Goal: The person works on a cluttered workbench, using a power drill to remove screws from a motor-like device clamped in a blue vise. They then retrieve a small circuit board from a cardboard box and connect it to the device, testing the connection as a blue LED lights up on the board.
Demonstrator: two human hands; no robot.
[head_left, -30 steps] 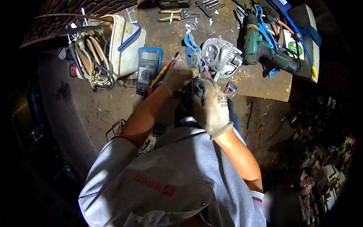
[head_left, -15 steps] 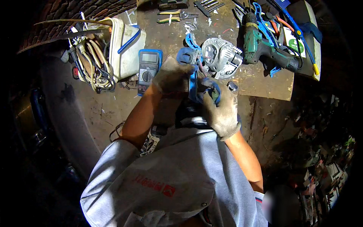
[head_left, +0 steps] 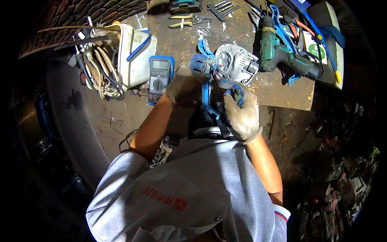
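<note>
My left hand (head_left: pixel 181 84), in a beige knit glove, is closed on a blue plastic housing (head_left: pixel 199 64) with wires (head_left: pixel 215 72) at its side; its fingers are shadowed. A long blue plastic piece (head_left: pixel 206 101) hangs below it, and another curved blue piece (head_left: pixel 204 48) lies above. My right hand (head_left: pixel 242 109), also gloved, is closed on a blue-and-green object (head_left: pixel 238 92) I cannot make out, right of the long piece. A silver finned motor casing (head_left: pixel 236 62) sits just beyond both hands on the worktable.
A multimeter (head_left: pixel 160 80) lies left of my hands beside a white bucket (head_left: pixel 135 68) of coiled cables. A green drill (head_left: pixel 274 52), pliers (head_left: pixel 181 24), metal bits (head_left: pixel 223 9) and other tools crowd the brown worktable (head_left: pixel 290 97). Clutter (head_left: pixel 334 181) fills the floor at right.
My right hand has moved to the right, away from my left, exposing the long blue piece, whose lower end now hangs lower. My left hand stays near the housing, slightly lower.
</note>
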